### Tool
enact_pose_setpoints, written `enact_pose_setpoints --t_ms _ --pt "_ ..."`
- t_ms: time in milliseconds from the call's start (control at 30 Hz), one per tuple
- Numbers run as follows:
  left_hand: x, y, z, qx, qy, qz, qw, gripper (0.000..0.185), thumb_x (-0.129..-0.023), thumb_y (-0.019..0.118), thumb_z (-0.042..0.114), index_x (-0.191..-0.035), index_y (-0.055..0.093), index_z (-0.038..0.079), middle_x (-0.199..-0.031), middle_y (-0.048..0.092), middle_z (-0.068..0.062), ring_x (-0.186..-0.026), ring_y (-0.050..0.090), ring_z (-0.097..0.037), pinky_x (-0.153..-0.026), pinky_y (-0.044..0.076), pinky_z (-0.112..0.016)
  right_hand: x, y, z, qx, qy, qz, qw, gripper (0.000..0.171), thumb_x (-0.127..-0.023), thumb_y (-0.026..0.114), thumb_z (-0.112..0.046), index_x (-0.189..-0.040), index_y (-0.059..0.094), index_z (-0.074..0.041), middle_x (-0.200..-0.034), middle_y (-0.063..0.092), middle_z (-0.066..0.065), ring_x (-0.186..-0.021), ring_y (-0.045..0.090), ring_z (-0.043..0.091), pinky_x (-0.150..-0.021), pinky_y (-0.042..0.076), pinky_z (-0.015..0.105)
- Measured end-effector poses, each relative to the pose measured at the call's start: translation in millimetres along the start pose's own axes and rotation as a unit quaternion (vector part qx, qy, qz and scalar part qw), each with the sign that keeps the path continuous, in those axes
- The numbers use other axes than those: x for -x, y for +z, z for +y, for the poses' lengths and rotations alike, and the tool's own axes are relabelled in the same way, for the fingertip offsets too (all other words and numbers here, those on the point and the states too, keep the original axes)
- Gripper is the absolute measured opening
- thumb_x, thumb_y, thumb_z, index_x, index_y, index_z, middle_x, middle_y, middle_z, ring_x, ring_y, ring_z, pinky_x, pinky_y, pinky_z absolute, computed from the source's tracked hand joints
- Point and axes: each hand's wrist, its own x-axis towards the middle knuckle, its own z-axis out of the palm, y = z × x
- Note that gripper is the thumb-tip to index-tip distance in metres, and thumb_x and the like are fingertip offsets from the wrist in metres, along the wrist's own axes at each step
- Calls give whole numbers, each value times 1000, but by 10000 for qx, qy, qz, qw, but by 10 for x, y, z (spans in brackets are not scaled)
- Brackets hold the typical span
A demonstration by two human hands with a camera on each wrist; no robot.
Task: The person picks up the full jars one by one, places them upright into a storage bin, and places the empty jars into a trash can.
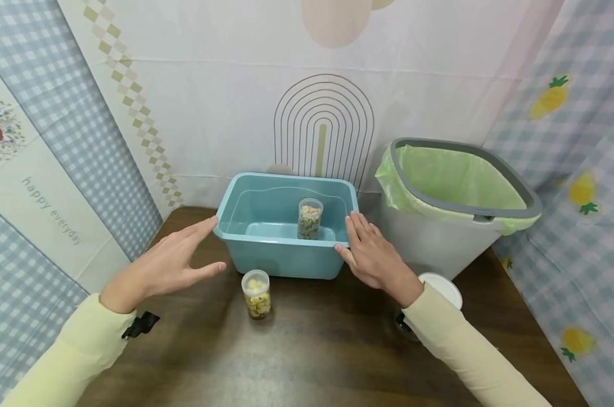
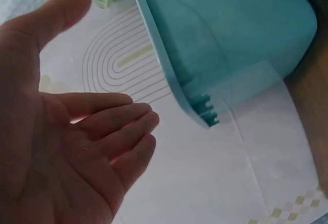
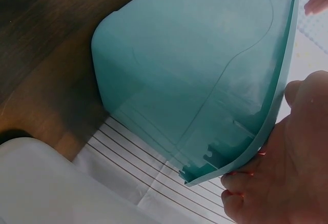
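Note:
A teal plastic basin [image 1: 281, 260] stands on the table in front of me. Inside it, toward the right, is a clear jar [image 1: 309, 220] of pale nut-like pieces. My left hand [image 1: 172, 263] is beside the basin's left end, fingers straight and thumb spread, holding nothing; in the left wrist view its fingertips are apart from the rim. At the right end, my right hand [image 1: 373, 254] rests on the rim with its fingers extended and its thumb at the front corner. Another clear jar [image 1: 257, 297], holding yellowish pieces, stands upright before the basin.
A light grey bin [image 1: 429, 237] with a green liner [image 1: 454, 175] stands to the right of the basin. Partly hidden by my right forearm is a round white-topped container [image 1: 444, 288]. A patterned cloth [image 1: 225, 113] hangs behind the dark wooden table [image 1: 312, 350].

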Motion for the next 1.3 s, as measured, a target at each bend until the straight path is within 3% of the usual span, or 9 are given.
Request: enact_pose_setpoints --t_ms 167,333,700,1000,1300 --pt "46 121 7 169 353 613 9974 79 -92 82 35 -153 50 -3 -150 60 -24 -135 62 -42 -108 53 -60 -2 9 -3 -16 3 -7 10000 80 -114 38 -48 -167 11 6 -178 5 23 -166 8 41 -134 18 59" --pt "83 231 22 465 426 934 9936 72 -85 88 27 -143 60 -5 -141 68 -23 -128 68 -42 -103 57 -60 -5 13 -5 -34 -5 12 10000 80 -114 37 -48 -167 11 5 -177 6 24 -166 8 41 -133 18 59" --pt "84 517 13 938 347 845 9914 69 -82 92 28 -138 65 -1 -135 73 -16 -125 70 -36 -102 58 -55 11 4 -5 -103 16 -13 9999 80 -114 35 -49 -168 10 5 -178 4 23 -166 7 40 -134 16 59" --pt "27 774 36 1243 464 733 9884 71 -78 95 28 -135 67 -3 -126 75 -10 -114 75 -27 -98 60 -51 -2 5 -7 -151 40 -54 9999 81 -114 36 -50 -168 10 4 -178 4 22 -166 7 40 -134 15 59" --pt "-54 946 61 1555 653 570 9840 72 -77 95 28 -134 66 -4 -128 73 -16 -115 74 -30 -99 61 -46 -3 18 1 -175 62 -30 9998 81 -114 37 -50 -168 9 4 -178 3 22 -166 7 41 -134 14 60"
